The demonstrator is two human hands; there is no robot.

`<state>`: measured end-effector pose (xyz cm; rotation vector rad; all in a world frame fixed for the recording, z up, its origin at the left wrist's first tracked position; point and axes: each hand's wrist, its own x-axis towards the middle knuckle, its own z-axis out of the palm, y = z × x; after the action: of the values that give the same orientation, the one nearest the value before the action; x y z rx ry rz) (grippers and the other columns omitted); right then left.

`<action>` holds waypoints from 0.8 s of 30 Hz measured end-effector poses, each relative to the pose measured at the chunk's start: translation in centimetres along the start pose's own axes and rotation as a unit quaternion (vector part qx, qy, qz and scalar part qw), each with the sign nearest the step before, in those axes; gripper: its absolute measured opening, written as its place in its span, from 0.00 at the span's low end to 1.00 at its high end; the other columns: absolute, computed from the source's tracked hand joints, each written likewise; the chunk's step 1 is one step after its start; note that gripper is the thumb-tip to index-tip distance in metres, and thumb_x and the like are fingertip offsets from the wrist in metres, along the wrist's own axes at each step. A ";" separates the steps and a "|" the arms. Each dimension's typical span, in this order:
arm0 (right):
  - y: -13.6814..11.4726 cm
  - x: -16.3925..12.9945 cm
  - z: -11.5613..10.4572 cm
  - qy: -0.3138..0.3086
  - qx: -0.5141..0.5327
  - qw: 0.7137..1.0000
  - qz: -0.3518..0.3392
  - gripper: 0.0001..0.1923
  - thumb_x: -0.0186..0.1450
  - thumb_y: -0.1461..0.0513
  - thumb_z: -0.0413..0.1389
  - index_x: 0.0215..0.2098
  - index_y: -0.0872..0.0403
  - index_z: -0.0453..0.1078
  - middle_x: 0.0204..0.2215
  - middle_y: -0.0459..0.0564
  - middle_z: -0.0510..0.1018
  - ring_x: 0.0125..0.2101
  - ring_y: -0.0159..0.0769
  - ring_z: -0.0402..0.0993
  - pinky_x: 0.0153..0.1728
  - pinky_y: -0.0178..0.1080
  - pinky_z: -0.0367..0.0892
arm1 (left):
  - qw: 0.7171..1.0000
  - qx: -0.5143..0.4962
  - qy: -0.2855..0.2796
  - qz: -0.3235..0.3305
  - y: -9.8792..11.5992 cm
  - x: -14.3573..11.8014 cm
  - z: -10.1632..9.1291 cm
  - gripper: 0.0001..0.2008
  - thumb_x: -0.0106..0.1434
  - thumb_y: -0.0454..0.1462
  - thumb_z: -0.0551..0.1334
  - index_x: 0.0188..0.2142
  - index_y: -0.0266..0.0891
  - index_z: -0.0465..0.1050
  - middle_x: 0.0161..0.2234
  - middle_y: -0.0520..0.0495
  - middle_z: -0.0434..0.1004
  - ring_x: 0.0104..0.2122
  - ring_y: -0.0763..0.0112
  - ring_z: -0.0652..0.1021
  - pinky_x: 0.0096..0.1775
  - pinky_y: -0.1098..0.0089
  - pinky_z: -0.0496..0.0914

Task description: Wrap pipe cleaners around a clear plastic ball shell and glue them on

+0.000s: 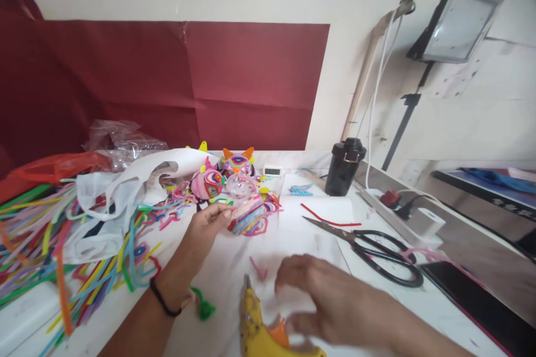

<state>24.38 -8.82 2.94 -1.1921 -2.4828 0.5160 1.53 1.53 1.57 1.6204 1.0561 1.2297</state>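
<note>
My left hand (206,230) holds a round ornament (248,213) wrapped in coloured pipe cleaners, with a clear plastic ball showing at its top. My right hand (330,301) is blurred, fingers spread, hovering over the white table just right of a yellow glue gun (262,332) that lies at the near edge. It grips nothing that I can see. A short pink pipe-cleaner piece (258,269) lies between the two hands. Two finished colourful ornaments (221,175) stand behind the held one.
A big heap of coloured pipe cleaners (50,234) and white plastic bags (113,201) fill the left side. Black scissors (372,248), a red strand (326,217) and a black jar (344,167) are on the right. A power strip (402,212) and a phone on a stand (456,22) lie beyond.
</note>
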 end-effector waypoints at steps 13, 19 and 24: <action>1.9 -0.3 8.4 0.163 -0.309 0.919 -0.185 0.09 0.64 0.61 0.56 0.27 0.53 0.64 0.21 0.43 0.71 0.21 0.34 0.67 0.21 0.38 0.55 | 0.999 -0.009 0.039 -0.007 0.1 -0.1 0.6 0.11 0.56 0.43 0.62 0.33 0.37 0.74 0.29 0.51 0.75 0.30 0.68 0.73 0.33 0.72 0.66; 1.5 0.7 9.1 0.261 -0.315 0.888 -0.212 0.09 0.66 0.67 0.50 0.28 0.55 0.66 0.17 0.43 0.69 0.16 0.34 0.64 0.18 0.39 0.53 | 0.999 0.015 0.043 0.010 0.0 -0.2 0.9 0.11 0.56 0.43 0.62 0.31 0.37 0.74 0.27 0.51 0.74 0.29 0.69 0.72 0.30 0.72 0.65; 1.4 0.3 7.7 0.280 -0.283 0.881 -0.255 0.08 0.67 0.69 0.48 0.33 0.55 0.67 0.15 0.42 0.70 0.14 0.32 0.64 0.16 0.36 0.57 | 0.997 0.053 0.043 0.022 -0.3 -0.2 1.2 0.11 0.56 0.43 0.61 0.30 0.37 0.76 0.27 0.50 0.75 0.27 0.69 0.72 0.31 0.71 0.65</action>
<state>21.69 -9.08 -4.43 -0.6440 -2.3135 -0.6519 2.63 1.32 1.07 1.6916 1.1619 1.3006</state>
